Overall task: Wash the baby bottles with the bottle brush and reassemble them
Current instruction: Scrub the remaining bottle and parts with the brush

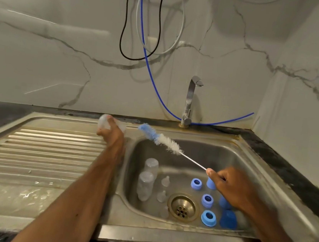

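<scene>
Steel sink (193,135): the left hand (112,135) grips a clear bottle (103,122) over the far edge of the drainboard (41,146), while the right hand (230,188) pinches the wire handle of a blue-and-white brush (160,138) raised over the basin (190,160), its bristles pointing toward the bottle. Two more bottles (147,177), clear nipples (165,181), blue rings (207,200) and blue caps (228,219) lie in the basin around the drain (182,207).

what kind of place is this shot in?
Most likely a home kitchen, at the sink. A stainless steel sink with a ribbed drainboard is set into a dark counter, a chrome tap stands behind the basin, and the wall is marble-look panelling.
</scene>
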